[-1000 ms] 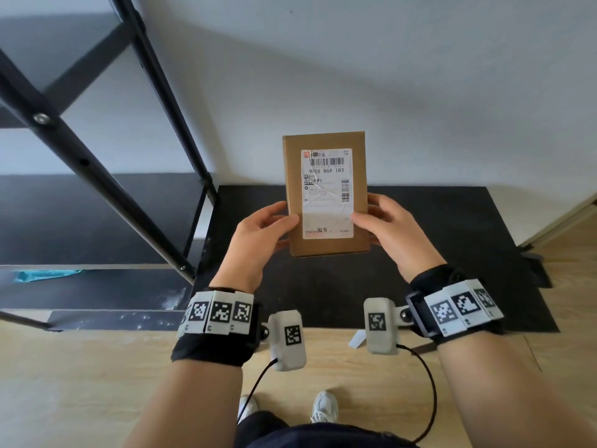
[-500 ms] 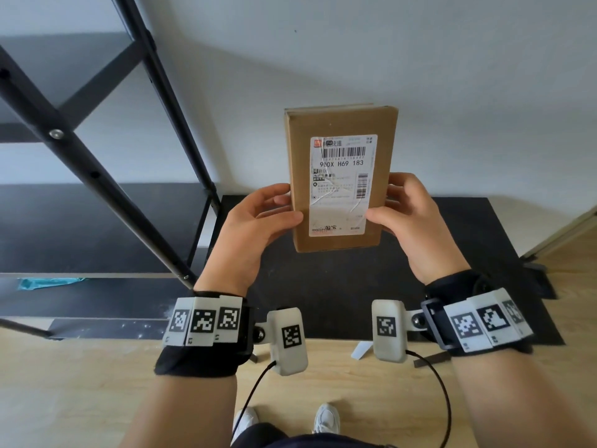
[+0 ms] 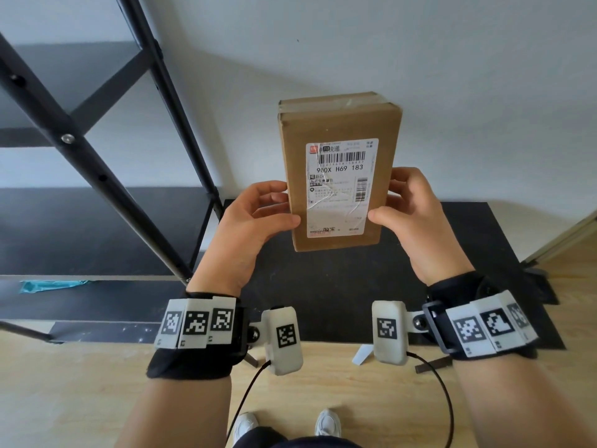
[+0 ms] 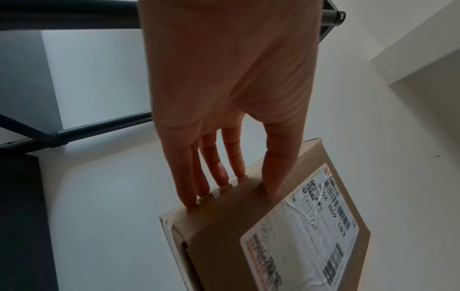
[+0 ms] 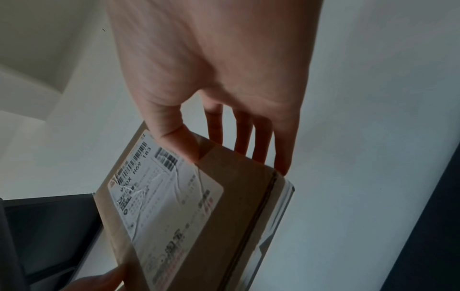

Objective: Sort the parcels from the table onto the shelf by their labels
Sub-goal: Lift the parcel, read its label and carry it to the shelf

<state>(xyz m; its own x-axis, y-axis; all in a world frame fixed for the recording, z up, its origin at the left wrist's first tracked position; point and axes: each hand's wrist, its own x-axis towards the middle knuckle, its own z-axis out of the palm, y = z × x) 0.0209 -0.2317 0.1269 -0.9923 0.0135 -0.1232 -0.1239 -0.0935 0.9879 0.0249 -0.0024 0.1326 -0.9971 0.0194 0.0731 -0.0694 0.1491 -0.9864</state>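
Both hands, left hand [image 3: 255, 218] and right hand [image 3: 408, 208], pinch the parcel [image 3: 339, 176] upright; reading its label [image 3: 339, 189] squarely should decide the shelf [image 3: 106, 176] slot

lifted higher and drawn nearer the head camera since a second ago: brown parcel [image 3: 339, 176], now tipped so its taped top face shows. shifted with it, left hand [image 3: 255, 221] and right hand [image 3: 410, 215], thumbs on the labelled front. bottom edge now clear above the black table [image 3: 468, 253].
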